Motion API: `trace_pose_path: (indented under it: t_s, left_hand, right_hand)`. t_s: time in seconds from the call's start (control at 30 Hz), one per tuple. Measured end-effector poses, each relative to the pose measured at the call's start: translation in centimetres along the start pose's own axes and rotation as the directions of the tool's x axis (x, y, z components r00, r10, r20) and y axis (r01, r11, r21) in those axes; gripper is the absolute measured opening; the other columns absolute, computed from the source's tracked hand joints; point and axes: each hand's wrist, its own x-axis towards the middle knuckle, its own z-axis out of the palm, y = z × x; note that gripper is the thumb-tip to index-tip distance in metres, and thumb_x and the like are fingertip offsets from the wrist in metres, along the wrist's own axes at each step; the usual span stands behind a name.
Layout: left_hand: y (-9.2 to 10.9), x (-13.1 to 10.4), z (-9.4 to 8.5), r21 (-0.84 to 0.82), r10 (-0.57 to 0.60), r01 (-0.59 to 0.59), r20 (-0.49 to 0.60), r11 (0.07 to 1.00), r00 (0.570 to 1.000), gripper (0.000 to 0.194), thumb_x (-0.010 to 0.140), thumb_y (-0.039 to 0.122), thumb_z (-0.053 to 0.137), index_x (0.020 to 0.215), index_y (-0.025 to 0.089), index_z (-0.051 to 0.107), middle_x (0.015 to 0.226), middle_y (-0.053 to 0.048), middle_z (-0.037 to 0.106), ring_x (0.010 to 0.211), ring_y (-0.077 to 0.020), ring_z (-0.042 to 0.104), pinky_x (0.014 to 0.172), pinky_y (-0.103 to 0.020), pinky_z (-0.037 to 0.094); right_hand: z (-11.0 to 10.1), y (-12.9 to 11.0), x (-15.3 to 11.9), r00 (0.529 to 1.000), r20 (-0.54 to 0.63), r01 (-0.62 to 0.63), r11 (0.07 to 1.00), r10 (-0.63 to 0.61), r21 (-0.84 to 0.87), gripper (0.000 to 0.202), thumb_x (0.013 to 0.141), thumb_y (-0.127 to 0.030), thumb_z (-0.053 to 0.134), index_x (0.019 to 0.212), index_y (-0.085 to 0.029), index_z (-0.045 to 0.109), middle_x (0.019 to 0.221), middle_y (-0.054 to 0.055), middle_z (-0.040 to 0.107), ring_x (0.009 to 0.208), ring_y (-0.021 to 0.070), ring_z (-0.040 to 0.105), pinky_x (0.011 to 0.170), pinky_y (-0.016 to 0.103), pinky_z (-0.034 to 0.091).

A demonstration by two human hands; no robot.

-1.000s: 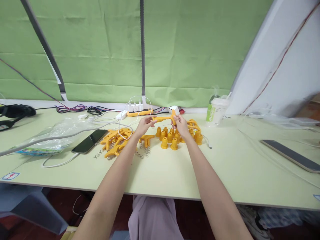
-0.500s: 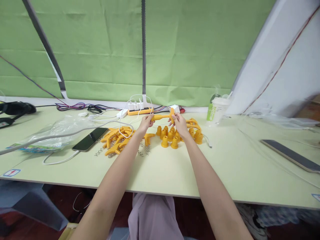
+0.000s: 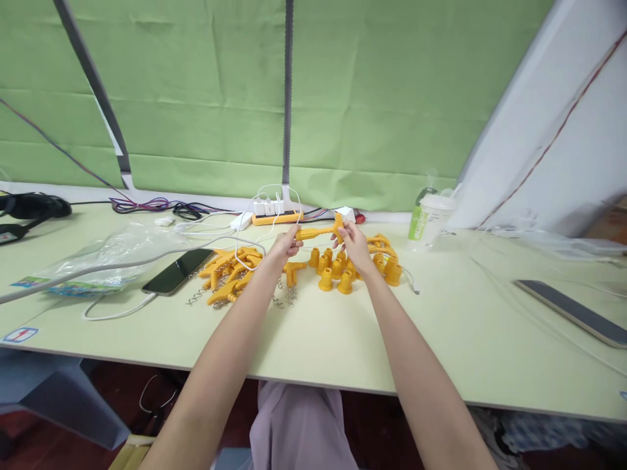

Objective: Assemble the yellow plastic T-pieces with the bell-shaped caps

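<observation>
Head view: near the yellow cups (image 3: 337, 269), left hand (image 3: 285, 245) clamps the yellow tool (image 3: 315, 233) at one end, right hand (image 3: 354, 244) its crossbar (image 3: 338, 225), probably to steady it.

Yellow T-handled piece (image 3: 318, 232): held aloft, near level, crossbar (image 3: 338, 228) right, shaft (image 3: 308, 234) pointing left.

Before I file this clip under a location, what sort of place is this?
Probably an indoor workroom, though a home can't be ruled out: yellow T-handled pieces with metal spirals lie heaped on a long table, near a cluster of yellow cones.
</observation>
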Motion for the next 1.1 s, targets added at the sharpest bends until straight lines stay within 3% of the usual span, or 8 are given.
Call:
trace_pose_path:
  t_s: [0.2,0.53,1.1]
  left_hand:
    - [-0.5,0.5,-0.3,-0.009,0.019,-0.019,0.018,1.000,1.000,0.032,0.078,0.046,0.055,0.068,0.020,0.038,0.044,0.008,0.036,0.030,-0.0001,0.017,0.033,-0.015,0.008]
    - [0.1,-0.8,0.3,0.078,0.057,-0.052,-0.062,0.996,0.996,0.029,0.082,0.035,0.050,0.065,0.020,0.033,0.043,0.008,0.033,0.033,-0.0004,0.019,0.034,-0.014,0.011]
    - [-0.3,0.2,-0.1,0.136,0.030,-0.020,-0.073,0.990,0.997,0.027,0.082,0.039,0.049,0.069,0.018,0.038,0.045,0.004,0.040,0.034,-0.0022,0.022,0.035,-0.015,0.013]
  right_hand:
    - [0.1,0.2,-0.1,0.999,0.011,-0.043,0.999,0.043,0.016,0.035,0.081,-0.058,0.044,0.083,-0.022,0.045,0.072,-0.001,0.058,0.052,0.0097,0.056,0.045,0.021,0.038]
    - [0.3,-0.2,-0.3,0.996,0.011,-0.093,0.995,0.092,0.037,0.039,0.079,-0.061,0.045,0.080,-0.022,0.044,0.069,-0.003,0.057,0.049,0.0085,0.053,0.043,0.020,0.036]
    - [0.2,0.4,-0.2,0.992,0.021,-0.123,0.991,0.122,0.055,0.036,0.080,-0.057,0.046,0.082,-0.021,0.045,0.069,-0.003,0.058,0.049,0.0076,0.054,0.042,0.018,0.036]
